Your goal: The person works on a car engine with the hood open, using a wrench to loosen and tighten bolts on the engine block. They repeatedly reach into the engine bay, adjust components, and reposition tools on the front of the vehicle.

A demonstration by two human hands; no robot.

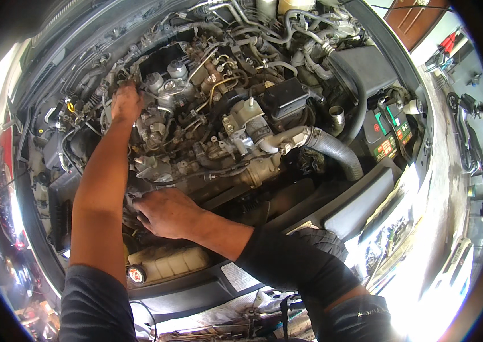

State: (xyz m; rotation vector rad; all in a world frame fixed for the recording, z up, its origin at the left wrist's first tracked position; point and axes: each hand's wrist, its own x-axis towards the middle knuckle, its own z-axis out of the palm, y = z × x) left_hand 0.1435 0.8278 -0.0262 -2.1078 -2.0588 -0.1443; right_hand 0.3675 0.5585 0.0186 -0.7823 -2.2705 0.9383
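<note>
Both my arms reach over an open engine bay, with the engine [184,114] in the middle. At the engine's far left side, my left hand [126,102] is closed among hoses and metal parts; what its fingers grip is hidden. Lower down, by the engine's near left corner, my right hand [167,212] bends its fingers inward around a spot in shadow. Whatever they hold there I cannot make out. A yellowed plastic reservoir [176,263] with a round cap [136,275] lies just below the right hand.
A battery [388,132] sits at the right of the bay, near a black air box [365,69]. A thick grey hose [338,153] curves down from the engine. The front crossmember [195,290] runs along the near edge. Strong glare covers the lower right.
</note>
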